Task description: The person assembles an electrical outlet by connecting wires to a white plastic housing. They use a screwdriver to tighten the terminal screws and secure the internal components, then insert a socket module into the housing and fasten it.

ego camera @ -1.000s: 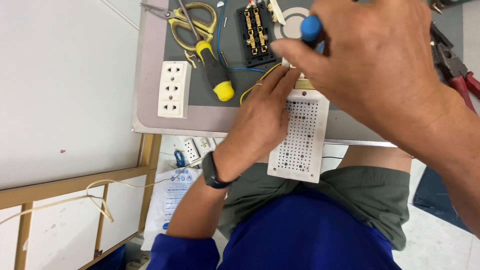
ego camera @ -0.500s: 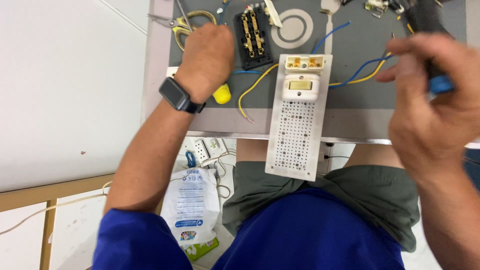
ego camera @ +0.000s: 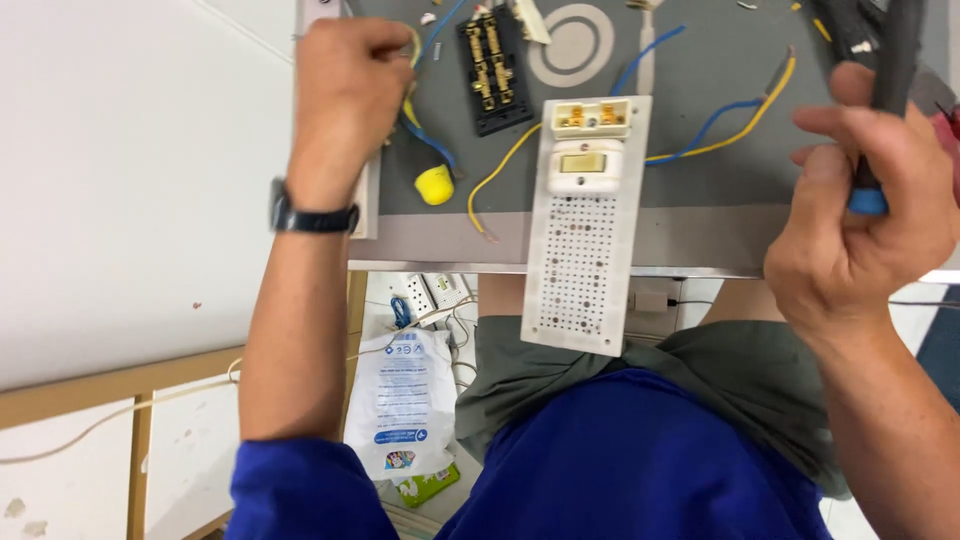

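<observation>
My left hand (ego camera: 345, 100), a dark watch on its wrist, is closed in a fist over a yellow-handled tool (ego camera: 410, 60) at the far left of the grey mat (ego camera: 700, 190). I cannot see how it grips. A yellow screwdriver butt (ego camera: 435, 185) pokes out beside it. My right hand (ego camera: 850, 230) is raised at the right, wrapped around a dark screwdriver with a blue end cap (ego camera: 868, 198). Between my hands lies a white perforated board (ego camera: 580, 270) carrying a cream switch module (ego camera: 585, 160), overhanging the table's near edge.
A black terminal block (ego camera: 490, 70), a white ring (ego camera: 575, 40), and loose yellow (ego camera: 500, 170) and blue wires (ego camera: 720, 115) lie on the mat. A white socket plate (ego camera: 366, 205) shows under my left wrist. On the floor are a printed plastic bag (ego camera: 405, 400) and a power strip (ego camera: 430, 290).
My left hand left the perforated board and went to the tools at the far left. My right hand drew back to the right with the blue-capped screwdriver, uncovering the switch module.
</observation>
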